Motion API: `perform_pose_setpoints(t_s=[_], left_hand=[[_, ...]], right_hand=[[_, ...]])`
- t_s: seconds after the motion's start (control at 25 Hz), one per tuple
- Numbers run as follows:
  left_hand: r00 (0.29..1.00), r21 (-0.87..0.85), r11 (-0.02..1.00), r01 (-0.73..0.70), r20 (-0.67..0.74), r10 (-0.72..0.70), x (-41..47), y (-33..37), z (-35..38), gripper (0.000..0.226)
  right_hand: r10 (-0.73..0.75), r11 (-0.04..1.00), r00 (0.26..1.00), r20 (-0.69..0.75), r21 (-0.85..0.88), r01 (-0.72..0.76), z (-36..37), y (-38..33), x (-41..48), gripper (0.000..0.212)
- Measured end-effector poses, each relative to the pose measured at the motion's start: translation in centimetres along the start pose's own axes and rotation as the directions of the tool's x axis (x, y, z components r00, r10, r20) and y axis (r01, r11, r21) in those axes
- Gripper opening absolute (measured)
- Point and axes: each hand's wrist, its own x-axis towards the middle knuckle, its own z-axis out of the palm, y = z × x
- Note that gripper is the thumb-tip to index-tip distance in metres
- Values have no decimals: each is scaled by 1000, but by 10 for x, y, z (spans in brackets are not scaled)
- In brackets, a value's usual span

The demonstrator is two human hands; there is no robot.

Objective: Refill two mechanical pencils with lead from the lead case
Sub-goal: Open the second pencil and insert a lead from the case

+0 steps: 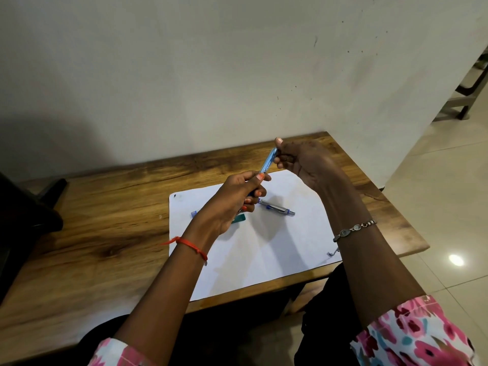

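The near edge of the wooden table (105, 207) runs just in front of the person's lap, and the sheet of paper (264, 260) reaches almost to that edge, with bare wood broad on the left and a narrow strip on the right before the tiled floor (449, 207). On the paper, a teal case (240, 219) shows partly from under the left hand (232, 202), and a second pencil (277, 208) lies just right of that hand, untouched. The left hand is raised above the sheet and grips the lower barrel of a blue pencil (268, 161), which tilts up and to the right. The right hand (303, 162), fingers curled, appears to pinch its upper end, though shadow hides the contact. The table's far edge meets the wall (211, 75).
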Motion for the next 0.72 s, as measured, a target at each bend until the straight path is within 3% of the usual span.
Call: perform_pose_setpoints(t_s=[0.12,0.24,0.28,0.36,0.48,0.6,0.72], left_hand=[[999,1,999,38,-9,-38,-1,-3,-3,19],[996,-2,997,71,-47,-71,-1,-4,-6,19],[996,-3,997,76,-52,-76,0,-4,-5,19],[994,-11,996,90,-66,-91,1,-5,-5,19],[990,-17,993,117,-80,-118,1,-5,-5,18],[990,-23,993,117,-78,-119,1,-5,-5,18],[989,-35,992,120,-79,-122,1,-5,-5,18]], right_hand=[[-31,999,997,-70,32,34,-9,-4,5,20],[-23,971,993,-117,-237,-5,-18,-1,8,24],[4,912,990,-141,-406,-61,-19,3,11,25],[54,671,983,-174,-723,-165,-19,11,15,22],[56,356,991,-122,-925,-134,-16,18,15,28],[56,251,995,-81,-964,-93,-13,21,11,34],[62,274,996,-66,-958,-81,-10,20,9,41]])
